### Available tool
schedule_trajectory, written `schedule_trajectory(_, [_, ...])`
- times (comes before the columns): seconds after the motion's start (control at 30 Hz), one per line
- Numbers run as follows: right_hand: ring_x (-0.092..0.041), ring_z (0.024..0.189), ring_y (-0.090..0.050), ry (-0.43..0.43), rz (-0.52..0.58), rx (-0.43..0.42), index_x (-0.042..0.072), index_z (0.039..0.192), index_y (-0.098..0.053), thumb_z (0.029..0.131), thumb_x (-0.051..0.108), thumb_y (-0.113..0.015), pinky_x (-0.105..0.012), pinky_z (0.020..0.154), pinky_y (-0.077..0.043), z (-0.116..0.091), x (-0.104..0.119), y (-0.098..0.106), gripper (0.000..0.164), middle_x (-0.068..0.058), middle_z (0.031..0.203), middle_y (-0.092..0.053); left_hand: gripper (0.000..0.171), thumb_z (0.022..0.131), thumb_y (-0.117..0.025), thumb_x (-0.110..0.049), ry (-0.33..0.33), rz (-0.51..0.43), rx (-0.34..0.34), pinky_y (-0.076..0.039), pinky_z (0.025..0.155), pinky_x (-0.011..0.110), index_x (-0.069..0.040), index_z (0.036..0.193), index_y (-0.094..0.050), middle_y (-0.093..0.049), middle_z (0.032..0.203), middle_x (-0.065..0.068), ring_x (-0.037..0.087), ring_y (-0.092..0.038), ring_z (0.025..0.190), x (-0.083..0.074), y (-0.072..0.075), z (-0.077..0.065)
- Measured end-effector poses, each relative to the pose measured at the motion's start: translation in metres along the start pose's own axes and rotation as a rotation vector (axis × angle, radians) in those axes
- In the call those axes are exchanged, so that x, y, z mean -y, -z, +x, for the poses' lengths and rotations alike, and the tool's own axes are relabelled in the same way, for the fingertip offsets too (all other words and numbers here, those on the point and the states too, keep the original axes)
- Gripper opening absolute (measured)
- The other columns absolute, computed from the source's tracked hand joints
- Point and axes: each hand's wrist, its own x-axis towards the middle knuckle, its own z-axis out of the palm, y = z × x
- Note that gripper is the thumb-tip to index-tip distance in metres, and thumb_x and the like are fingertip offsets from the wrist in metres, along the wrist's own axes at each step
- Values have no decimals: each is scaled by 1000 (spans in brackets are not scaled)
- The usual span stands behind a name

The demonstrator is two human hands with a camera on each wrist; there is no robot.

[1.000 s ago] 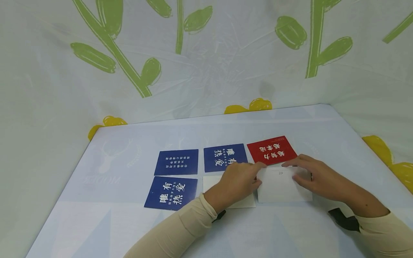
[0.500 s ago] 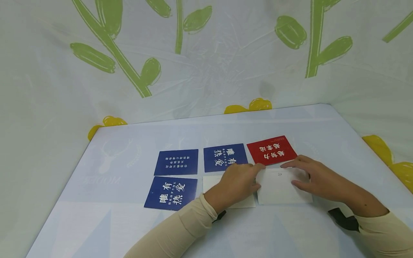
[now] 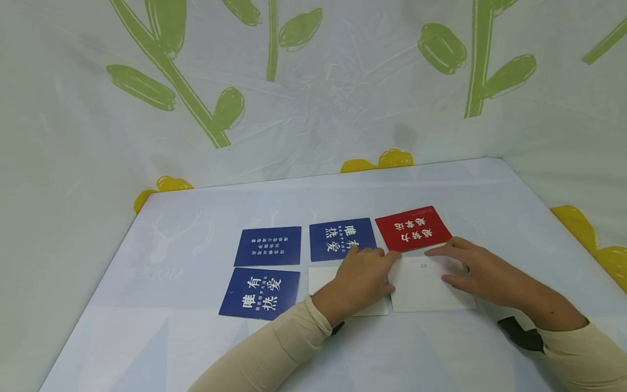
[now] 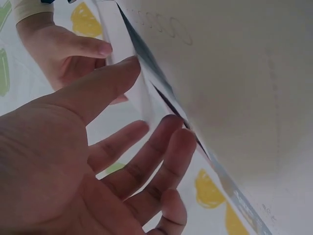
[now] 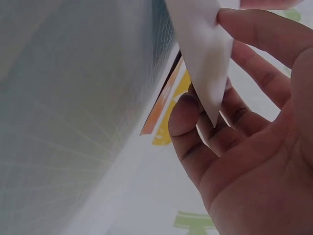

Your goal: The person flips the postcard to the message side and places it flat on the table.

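Observation:
A white postcard lies face-blank side up at the near right of the card rows, with a small grey mark near its far edge. My left hand pinches its left edge, index fingertip at the far left corner and thumb lower down. From the other side my right hand holds it, index fingertip at the far edge and thumb over its face. In the right wrist view the postcard shows between thumb and fingers. A second white postcard is partly hidden under my left hand; the left wrist view shows its printed ovals.
Beyond the hands lies a red card with white characters. To its left are a blue card, another blue card and a nearer blue card. All rest on a pale patterned table; a printed curtain hangs behind.
The white postcard has shifted slightly nearer and come to lie flatter between my hands. My fingers have moved very little, and the other cards stay where they were.

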Motion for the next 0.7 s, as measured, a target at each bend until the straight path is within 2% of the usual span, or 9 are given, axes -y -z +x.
schedule_trajectory(0.37, [-37,116,-57,-9,-39,12,17,130,-64,80,20,-83,-46,81,-61,3,3,-2,54,-16,126,-62,60,83,-80,-42,-26,29,21,-52,97,41,-27,137,-60,-71,120,-3,16,-68,111,1,-2,-1])
schedule_trajectory(0.7, [-33,113,-56,-16,-91,50,19,129,-65,82,22,-82,-47,83,-60,2,2,-6,50,-12,123,-62,49,84,-79,-42,-52,56,28,-53,90,34,-30,130,-67,-71,116,-3,14,-67,107,0,-4,-1])
